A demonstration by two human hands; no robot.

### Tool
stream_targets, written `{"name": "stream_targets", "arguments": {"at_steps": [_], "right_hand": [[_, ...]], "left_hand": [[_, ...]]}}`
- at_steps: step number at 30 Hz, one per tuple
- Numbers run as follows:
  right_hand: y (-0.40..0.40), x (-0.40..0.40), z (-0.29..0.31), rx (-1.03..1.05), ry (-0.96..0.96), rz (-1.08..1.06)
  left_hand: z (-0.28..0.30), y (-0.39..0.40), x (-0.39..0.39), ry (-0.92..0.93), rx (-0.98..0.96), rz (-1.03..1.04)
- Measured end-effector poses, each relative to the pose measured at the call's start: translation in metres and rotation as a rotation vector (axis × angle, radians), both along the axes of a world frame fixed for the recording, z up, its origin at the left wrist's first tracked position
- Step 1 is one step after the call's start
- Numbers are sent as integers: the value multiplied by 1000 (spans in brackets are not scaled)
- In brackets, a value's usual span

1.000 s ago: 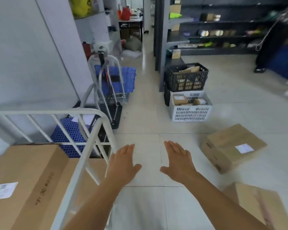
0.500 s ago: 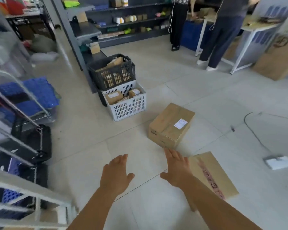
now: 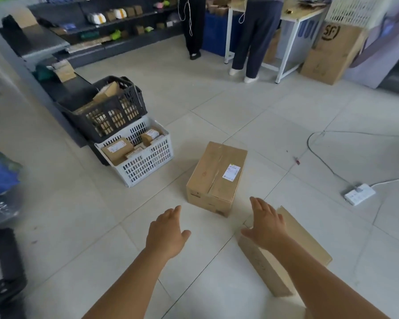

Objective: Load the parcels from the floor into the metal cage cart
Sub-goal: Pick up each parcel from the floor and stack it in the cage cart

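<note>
View swung off the metal cage cart, now out of frame, onto the floor | labelled cardboard parcel (image 3: 217,178) ahead; flat cardboard parcel (image 3: 286,252) just beside it, nearer | left hand (image 3: 166,231) and right hand (image 3: 266,223) released, fingers straight, holding nothing; right above the flat parcel | likely next: a pickup; both parcels unloaded

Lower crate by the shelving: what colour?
White, under a black crate; head view.
</note>
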State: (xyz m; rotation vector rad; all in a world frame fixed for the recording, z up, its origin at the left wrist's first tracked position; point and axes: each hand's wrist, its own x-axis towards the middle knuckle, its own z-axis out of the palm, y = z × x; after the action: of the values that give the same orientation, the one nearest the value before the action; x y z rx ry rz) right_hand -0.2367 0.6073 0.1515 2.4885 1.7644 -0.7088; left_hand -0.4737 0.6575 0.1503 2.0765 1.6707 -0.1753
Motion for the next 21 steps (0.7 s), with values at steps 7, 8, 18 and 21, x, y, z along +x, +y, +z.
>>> {"name": "stream_targets", "arguments": {"at_steps": [7, 8, 18, 21], "right_hand": [[75, 39, -32, -44, 31, -113], [90, 47, -39, -53, 41, -127], [267, 134, -129, -145, 187, -212], [311, 153, -160, -190, 194, -193]], "left_hand": [[-31, 87, 27, -16, -63, 3], [-37, 101, 33, -20, -73, 12], [-127, 253, 115, -36, -227, 239], [-163, 290, 135, -61, -272, 326]]}}
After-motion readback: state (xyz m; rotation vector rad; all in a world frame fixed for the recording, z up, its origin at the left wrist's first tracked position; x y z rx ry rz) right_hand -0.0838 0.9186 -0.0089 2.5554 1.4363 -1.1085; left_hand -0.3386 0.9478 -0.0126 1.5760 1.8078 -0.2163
